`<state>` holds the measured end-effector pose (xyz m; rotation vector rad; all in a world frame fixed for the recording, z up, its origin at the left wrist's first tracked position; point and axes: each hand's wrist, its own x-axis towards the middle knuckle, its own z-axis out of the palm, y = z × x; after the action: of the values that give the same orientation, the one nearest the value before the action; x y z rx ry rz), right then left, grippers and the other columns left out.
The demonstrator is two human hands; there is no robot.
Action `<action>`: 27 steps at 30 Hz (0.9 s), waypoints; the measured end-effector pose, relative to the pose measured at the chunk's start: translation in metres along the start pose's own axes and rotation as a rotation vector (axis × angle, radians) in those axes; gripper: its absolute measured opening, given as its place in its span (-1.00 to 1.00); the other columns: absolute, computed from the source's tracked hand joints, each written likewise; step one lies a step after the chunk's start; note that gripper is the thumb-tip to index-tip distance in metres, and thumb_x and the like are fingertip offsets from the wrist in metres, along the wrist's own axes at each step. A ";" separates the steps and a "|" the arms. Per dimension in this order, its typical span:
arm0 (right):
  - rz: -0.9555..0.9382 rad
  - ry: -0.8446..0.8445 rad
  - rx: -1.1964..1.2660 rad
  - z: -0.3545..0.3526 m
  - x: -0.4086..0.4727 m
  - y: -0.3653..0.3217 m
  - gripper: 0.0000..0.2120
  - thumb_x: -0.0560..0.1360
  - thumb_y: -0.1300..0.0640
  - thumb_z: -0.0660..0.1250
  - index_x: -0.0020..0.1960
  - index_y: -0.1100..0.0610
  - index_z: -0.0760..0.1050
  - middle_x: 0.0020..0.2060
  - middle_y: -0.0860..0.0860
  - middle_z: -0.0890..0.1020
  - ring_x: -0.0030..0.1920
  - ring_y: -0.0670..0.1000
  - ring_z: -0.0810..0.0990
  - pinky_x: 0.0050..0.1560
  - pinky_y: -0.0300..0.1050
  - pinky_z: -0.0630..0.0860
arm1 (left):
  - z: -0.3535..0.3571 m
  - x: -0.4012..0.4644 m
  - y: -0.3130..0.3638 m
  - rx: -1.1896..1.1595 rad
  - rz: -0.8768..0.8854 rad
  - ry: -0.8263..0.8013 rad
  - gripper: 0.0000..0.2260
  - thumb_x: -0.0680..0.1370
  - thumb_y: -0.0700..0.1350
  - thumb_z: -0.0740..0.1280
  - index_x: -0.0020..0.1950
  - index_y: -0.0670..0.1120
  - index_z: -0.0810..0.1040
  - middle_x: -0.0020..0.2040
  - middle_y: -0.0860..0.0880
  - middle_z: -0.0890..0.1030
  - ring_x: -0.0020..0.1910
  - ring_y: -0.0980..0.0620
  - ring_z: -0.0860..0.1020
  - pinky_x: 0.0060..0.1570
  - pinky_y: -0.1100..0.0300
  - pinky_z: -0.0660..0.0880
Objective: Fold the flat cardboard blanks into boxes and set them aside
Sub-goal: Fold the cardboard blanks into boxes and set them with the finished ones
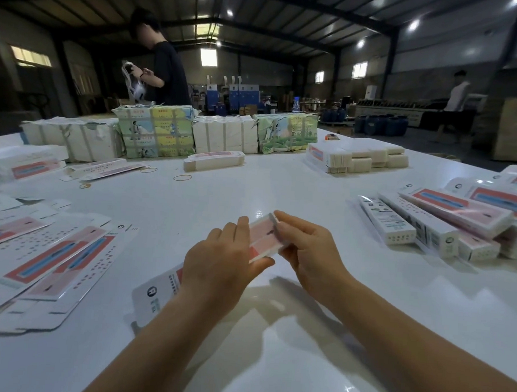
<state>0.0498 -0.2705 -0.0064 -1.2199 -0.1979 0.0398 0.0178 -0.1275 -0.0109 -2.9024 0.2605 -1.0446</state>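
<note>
A long white and pink cardboard box blank [263,237] is held above the white table [306,301], slanting from lower left to upper right. My left hand [219,262] grips its middle, fingers over the top and thumb under the near edge. My right hand [305,245] grips the far end, fingers curled round it. The blank's near end [158,292], white with a round logo, sticks out below my left wrist. Flat blanks [50,260] lie spread at the left. Folded boxes [445,221] are piled at the right.
Wrapped bundles of blanks [156,132] line the table's far side, with another stack [356,158] at the back right. Rubber bands [182,177] lie on the table. A person [165,70] stands behind the bundles; another [457,100] walks at far right.
</note>
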 end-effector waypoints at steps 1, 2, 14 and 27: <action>0.007 0.016 0.020 0.000 0.001 0.000 -0.68 0.54 0.33 0.27 0.28 0.32 0.49 0.12 0.19 0.61 -0.01 0.04 0.63 -0.10 -0.25 0.58 | -0.001 0.001 0.001 0.010 0.006 0.019 -0.36 0.35 0.26 0.30 0.14 -0.26 0.58 -0.27 -0.11 0.61 -0.39 -0.07 0.57 -0.57 0.18 0.41; 0.006 0.032 0.027 -0.001 0.001 0.000 -0.66 0.53 0.34 0.27 0.30 0.33 0.46 0.16 0.19 0.59 0.02 0.05 0.62 -0.11 -0.26 0.59 | -0.001 0.001 0.002 0.015 0.010 0.036 -0.36 0.36 0.26 0.26 0.13 -0.27 0.59 -0.27 -0.11 0.61 -0.40 -0.07 0.56 -0.58 0.18 0.41; -0.190 0.080 -0.199 0.002 -0.005 0.002 -0.51 0.59 0.24 0.21 -0.31 -0.21 0.67 -0.25 -0.11 0.70 -0.11 -0.03 0.67 -0.14 -0.20 0.62 | -0.001 -0.001 0.002 0.042 0.052 0.112 -0.34 0.31 0.24 0.37 0.12 -0.29 0.59 -0.26 -0.15 0.62 -0.41 -0.09 0.58 -0.53 0.16 0.49; -0.412 0.110 -0.538 0.003 -0.012 0.012 -0.68 0.58 0.16 0.06 -0.17 0.15 0.56 -0.27 0.03 0.59 -0.23 -0.02 0.51 -0.25 -0.23 0.46 | 0.005 -0.003 0.011 0.129 0.058 0.130 -0.31 0.19 0.23 0.54 0.06 -0.29 0.61 -0.33 -0.12 0.59 -0.46 -0.06 0.54 -0.56 0.21 0.43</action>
<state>0.0383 -0.2651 -0.0185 -1.6884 -0.3761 -0.4640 0.0168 -0.1375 -0.0174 -2.7016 0.2707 -1.1955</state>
